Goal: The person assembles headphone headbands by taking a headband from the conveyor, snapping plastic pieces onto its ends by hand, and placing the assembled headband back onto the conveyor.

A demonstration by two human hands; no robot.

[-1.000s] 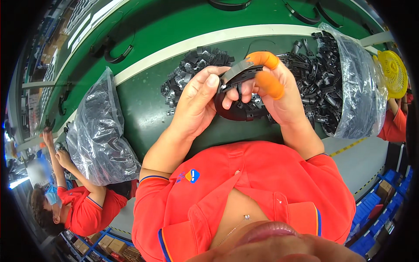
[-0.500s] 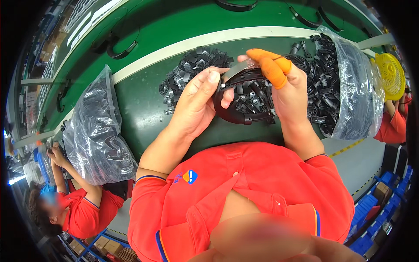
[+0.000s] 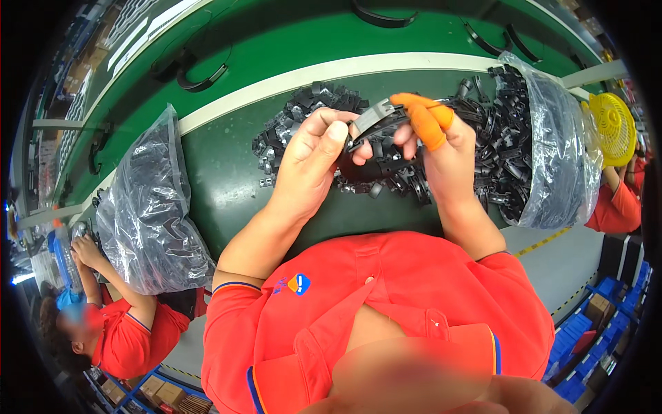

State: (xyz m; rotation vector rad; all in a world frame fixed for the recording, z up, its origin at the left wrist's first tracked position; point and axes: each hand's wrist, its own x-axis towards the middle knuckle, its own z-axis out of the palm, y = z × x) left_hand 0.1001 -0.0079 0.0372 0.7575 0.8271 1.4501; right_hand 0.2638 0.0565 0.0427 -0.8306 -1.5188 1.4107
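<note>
A black curved headband (image 3: pixel 372 171), like one from headphones, is held above the table between my two hands. Along its upper side runs a shiny metal strip (image 3: pixel 372 119). My left hand (image 3: pixel 307 159) pinches the left end of the band and strip between thumb and fingers. My right hand (image 3: pixel 449 162), with orange covers on two digits, grips the strip's right end; its other fingers curl by the band. Behind and below the band, small black parts (image 3: pixel 276 141) lie in a loose heap, and the band hides some of them.
Clear plastic bags stand at left (image 3: pixel 148 214) and right (image 3: pixel 562 148); the right one spills black clip-like parts (image 3: pixel 507 138). Beyond the pale rail (image 3: pixel 289 78), curved black bands (image 3: pixel 386 17) lie on a green surface. A yellow basket (image 3: pixel 612 127) is far right. Co-workers sit at left (image 3: pixel 134 331) and right (image 3: pixel 614 203).
The headband has turned, so its open loop shows less and the metal strip faces up more. My right hand has moved slightly left and down, its fingers curling in closer to the band.
</note>
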